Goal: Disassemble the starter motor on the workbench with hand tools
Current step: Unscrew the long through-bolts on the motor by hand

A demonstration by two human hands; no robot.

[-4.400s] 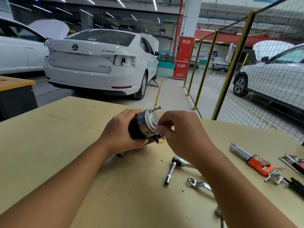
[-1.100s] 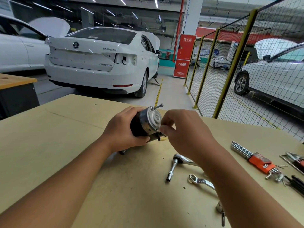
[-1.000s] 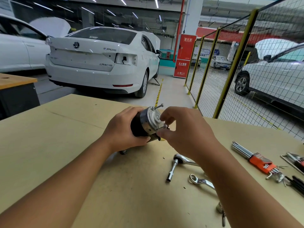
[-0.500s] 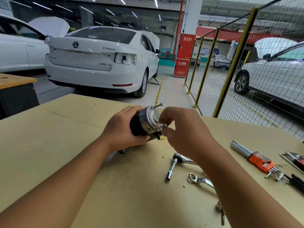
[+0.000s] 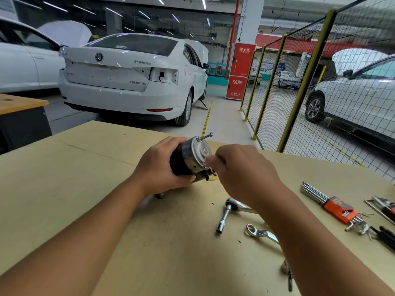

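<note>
Two hands work: the left hand grips the starter motor; the right hand curls at its cap, pinch hidden. A ratchet lies below.

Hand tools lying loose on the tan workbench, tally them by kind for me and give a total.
Chrome ratchet handle with socket: 1
Chrome ring wrench: 1
Set of hex keys in an orange holder: 1
Dark-handled tools at the right edge, cut off by the frame, kind unclear: at least 1
Total: 3 sure, plus the unclear ones at the edge.
</note>
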